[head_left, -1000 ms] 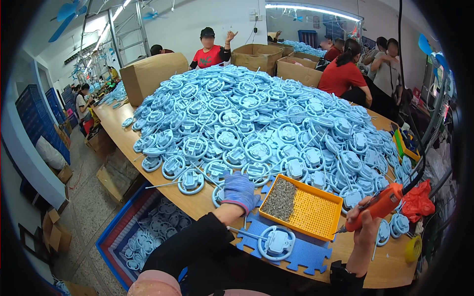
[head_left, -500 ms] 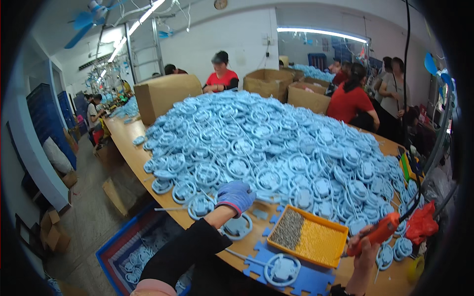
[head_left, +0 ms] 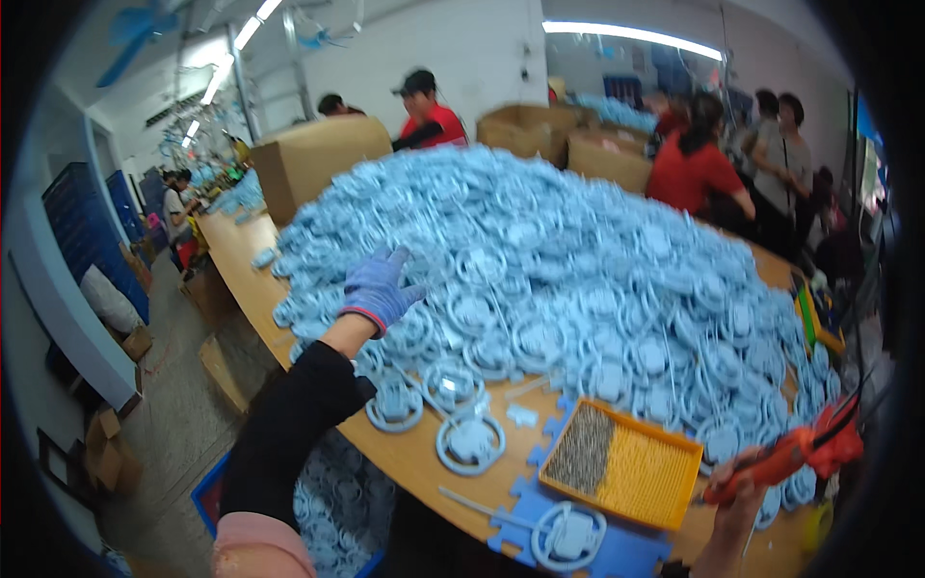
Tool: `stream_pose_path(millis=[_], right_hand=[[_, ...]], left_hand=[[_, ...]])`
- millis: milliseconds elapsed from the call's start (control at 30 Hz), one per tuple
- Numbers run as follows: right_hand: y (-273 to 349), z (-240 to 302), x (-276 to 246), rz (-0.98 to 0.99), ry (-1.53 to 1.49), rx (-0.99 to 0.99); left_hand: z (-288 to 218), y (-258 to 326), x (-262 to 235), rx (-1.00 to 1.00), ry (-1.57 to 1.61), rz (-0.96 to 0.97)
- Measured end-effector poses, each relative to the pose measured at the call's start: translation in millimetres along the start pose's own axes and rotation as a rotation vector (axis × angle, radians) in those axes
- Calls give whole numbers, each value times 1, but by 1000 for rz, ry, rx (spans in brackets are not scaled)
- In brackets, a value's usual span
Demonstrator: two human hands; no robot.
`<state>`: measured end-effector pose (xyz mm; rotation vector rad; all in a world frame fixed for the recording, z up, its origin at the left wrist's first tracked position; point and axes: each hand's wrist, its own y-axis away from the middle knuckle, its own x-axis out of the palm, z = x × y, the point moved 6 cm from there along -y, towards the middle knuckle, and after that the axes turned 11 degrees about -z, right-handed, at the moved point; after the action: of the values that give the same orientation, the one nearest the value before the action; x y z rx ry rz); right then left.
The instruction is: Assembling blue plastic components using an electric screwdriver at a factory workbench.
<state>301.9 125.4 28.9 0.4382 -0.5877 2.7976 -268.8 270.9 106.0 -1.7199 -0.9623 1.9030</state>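
Observation:
Gloved in blue-purple, my left hand (head_left: 379, 289) reaches over the left part of a big heap of light-blue plastic parts (head_left: 540, 250), fingers spread. It holds nothing I can see. Each part looks like a ring with a blocky centre, some with a thin rod. My right hand (head_left: 737, 511), at the lower right, is wrapped round an orange-red electric screwdriver (head_left: 795, 451). Beside it is a yellow tray (head_left: 665, 438) with small grey screws (head_left: 581, 448) at its left end. One ring-shaped part (head_left: 568, 537) with a rod lies on a blue foam mat (head_left: 525, 511) in front of the tray.
Loose ring parts (head_left: 470, 438) lie on the wooden table (head_left: 414, 453) near its front edge. Below that edge stands a blue crate (head_left: 207, 496) with more parts. Cardboard boxes (head_left: 318, 159) stand behind the heap, and people in red (head_left: 699, 178) sit beyond.
My left hand has moved left and farther over the heap, and its fingers have spread apart. The view has shifted a little. My right hand still grips the screwdriver.

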Motion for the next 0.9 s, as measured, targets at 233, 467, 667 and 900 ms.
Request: stream_pose_path(millis=[233, 467, 667, 900], right_hand=[[-8, 1, 24, 6, -55, -5], [-2, -19, 47, 53, -98, -33], [-9, -19, 21, -17, -112, -120], [-21, -26, 25, -63, -103, -124]], left_hand=[[-132, 154, -40, 667, 586, 582], [-107, 184, -8, 643, 599, 603], [-140, 171, -7, 660, 484, 728], [-151, 166, -17, 592, 669, 522]])
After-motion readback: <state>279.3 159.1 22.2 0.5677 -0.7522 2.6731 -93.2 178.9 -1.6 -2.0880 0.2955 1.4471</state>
